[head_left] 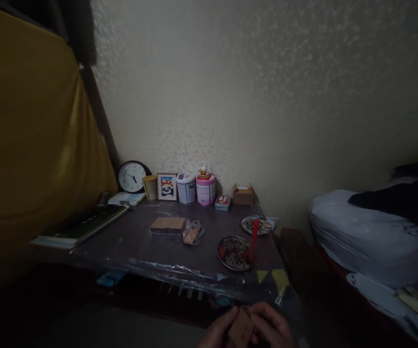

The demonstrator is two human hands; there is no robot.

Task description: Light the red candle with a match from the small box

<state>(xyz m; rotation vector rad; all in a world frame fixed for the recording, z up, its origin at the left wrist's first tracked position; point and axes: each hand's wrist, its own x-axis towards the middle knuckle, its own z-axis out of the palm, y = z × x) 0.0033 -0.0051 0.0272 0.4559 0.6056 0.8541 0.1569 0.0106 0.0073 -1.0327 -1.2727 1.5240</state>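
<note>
At the bottom edge, my left hand [219, 331] and my right hand [272, 325] together hold a small flat brown card-like piece [241, 328] between the fingers, in front of the table's near edge. On the dark table covered with clear plastic [140, 251] lie a block of stacked wooden pieces [168, 225], a small clear bag [192, 233], and two round metal dishes [236, 253] [255, 224] holding small dark bits. A red stick [252, 239] leans across the nearer dish.
Along the wall stand a clock [132, 177], a yellow cup [150, 187], a panda picture [167, 186], two tins [186, 188] [205, 189], a small cardboard box [243, 194]. Books [82, 224] lie at the left. A white bundle [368, 237] lies on the right.
</note>
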